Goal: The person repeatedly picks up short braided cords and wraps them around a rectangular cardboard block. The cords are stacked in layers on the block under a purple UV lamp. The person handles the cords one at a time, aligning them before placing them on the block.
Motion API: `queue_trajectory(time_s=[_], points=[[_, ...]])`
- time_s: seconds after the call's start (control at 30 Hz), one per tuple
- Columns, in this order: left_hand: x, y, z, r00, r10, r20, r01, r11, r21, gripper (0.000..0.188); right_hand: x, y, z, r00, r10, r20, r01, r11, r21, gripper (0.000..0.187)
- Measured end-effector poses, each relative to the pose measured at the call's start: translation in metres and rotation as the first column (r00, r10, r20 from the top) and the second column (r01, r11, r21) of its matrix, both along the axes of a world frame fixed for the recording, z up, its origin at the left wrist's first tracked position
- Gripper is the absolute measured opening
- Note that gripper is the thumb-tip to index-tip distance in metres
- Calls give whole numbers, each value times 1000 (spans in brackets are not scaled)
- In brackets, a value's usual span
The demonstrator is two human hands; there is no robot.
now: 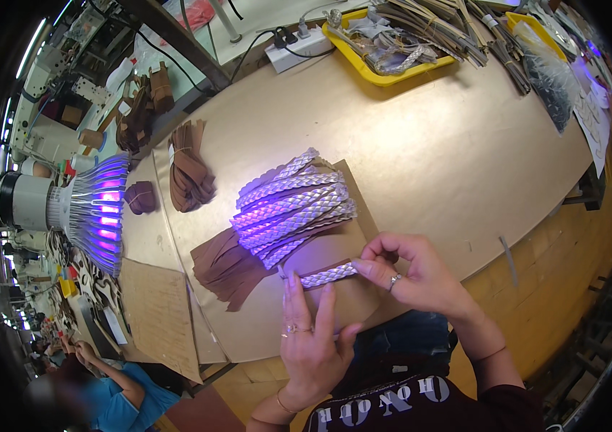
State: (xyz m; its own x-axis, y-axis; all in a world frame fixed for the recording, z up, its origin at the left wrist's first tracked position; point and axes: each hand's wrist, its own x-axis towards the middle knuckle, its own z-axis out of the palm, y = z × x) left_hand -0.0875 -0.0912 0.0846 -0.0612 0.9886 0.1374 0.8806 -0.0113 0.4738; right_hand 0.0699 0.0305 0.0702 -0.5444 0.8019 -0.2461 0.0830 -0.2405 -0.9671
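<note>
We see a silver braided strip (329,274) stretched between both hands over the near edge of the desk (450,165), lying on a piece of brown card (334,252) — held flat, it seems, so that its weave faces up to the eye. The left hand (311,333) rests with fingers extended, the fingertips pressing the strip's left end down onto the card, not closed around it; the right hand (412,270) pinches the right end between thumb and forefinger, the other fingers curled. Just beyond, a fanned heap of like silver braids (293,209) lies across the card, glowing violet under a finned lamp (93,209) that stands at the left of the desk and is turned toward them — likely why the heap sits there, in its light. Brown leather strips (225,265) spread out from under the heap's near end, and a tied bundle of brown strips (189,169) lies further left beside a small dark brown piece (140,196). At the far edge a yellow tray (385,54) holds mixed straps and silver braid, with a white power strip (298,47) beside it. White sheets with cut patterns (594,122) lie at the right edge; whether they carry labels we cannot tell. A flat brown board (158,317) sits low on the left, and another person in a blue top (115,403) works below it.
</note>
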Motion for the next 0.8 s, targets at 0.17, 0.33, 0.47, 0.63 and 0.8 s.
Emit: queue_trajectory(time_s=[0.17,0.33,0.47,0.63,0.8], points=[[5,3,2,996,19,-85,-19,1000,6,56,1,1,-4,1000,-3,2,3,1000,-1,17],[6,3,3,993,21,-115,-20,1000,8,55,-1,2,-12,1000,8,24,-7,1000,-10,20],[5,3,2,991,13,-130,-12,1000,13,55,-3,2,-16,1000,20,9,-20,996,-82,19],[8,2,-6,993,28,-113,-23,999,48,57,-2,1,-18,999,41,19,-38,993,-111,18],[10,1,-12,995,49,-90,-39,994,102,58,-7,1,-18,998,46,46,-39,990,-134,20]])
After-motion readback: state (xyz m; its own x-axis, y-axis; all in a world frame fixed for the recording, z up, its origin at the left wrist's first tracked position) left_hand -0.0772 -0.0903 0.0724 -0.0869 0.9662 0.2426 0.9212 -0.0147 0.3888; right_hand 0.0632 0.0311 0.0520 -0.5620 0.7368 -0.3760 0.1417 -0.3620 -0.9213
